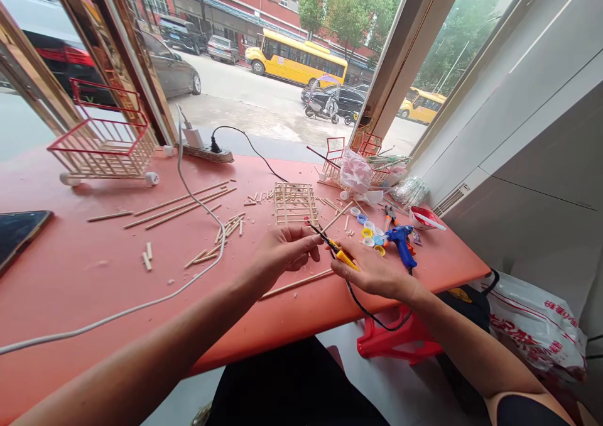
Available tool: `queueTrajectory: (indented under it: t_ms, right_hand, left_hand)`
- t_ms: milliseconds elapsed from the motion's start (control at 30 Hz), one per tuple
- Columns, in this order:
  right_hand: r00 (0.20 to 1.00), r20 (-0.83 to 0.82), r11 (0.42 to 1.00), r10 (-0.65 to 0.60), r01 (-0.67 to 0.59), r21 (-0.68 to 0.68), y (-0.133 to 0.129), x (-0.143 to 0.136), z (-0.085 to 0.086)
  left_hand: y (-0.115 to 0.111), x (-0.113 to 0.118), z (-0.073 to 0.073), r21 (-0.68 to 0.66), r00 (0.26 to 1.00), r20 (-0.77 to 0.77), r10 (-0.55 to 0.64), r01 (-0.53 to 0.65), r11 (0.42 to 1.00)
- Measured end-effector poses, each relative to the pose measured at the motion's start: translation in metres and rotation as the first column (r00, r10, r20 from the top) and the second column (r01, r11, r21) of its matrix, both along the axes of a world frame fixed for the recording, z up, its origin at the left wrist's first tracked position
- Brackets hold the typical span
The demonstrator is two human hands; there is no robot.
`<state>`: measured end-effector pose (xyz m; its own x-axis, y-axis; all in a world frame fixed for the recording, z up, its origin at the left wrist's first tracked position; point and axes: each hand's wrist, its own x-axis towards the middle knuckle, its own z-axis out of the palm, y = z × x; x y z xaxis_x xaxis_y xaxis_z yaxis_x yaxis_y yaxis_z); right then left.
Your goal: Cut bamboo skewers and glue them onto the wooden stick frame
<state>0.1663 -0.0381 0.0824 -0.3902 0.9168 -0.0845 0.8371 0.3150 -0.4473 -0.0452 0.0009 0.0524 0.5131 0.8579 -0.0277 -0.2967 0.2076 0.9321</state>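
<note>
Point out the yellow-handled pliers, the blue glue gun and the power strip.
Yellow-handled pliers point(347, 261): head view, on the yellow handle.
Blue glue gun point(403, 246): head view, on the body.
Power strip point(208, 154): head view, on the casing.

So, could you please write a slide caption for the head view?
Right hand holding a yellow-handled tool near the left hand, above a pink table with wooden sticks.

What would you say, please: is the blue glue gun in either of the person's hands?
No, the blue glue gun lies on the table, apart from both hands, and the right hand holds a yellow-handled tool.
</note>
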Motion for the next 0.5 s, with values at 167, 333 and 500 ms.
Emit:
queueTrajectory:
  t_ms: [167, 333, 500]
  right_hand:
    - [0.998, -0.057, 1.0, 0.019, -0.018, 0.02, -0.003, -0.003, -0.005]
    - [0.992, -0.128, 1.0, 0.006, -0.003, 0.022, -0.007, -0.006, -0.009]
    - [0.989, -0.145, 0.999, -0.037, 0.035, -0.016, -0.007, -0.005, -0.015]
  left_hand:
    - [0.001, -0.002, 0.0, 0.013, 0.999, -0.03, -0.01, 0.01, 1.0]
    - [0.001, -0.003, -0.003, 0.022, 0.999, -0.05, -0.013, 0.014, 1.0]
    - [0.002, -0.001, -0.005, 0.015, 0.998, -0.068, -0.016, 0.017, 1.0]
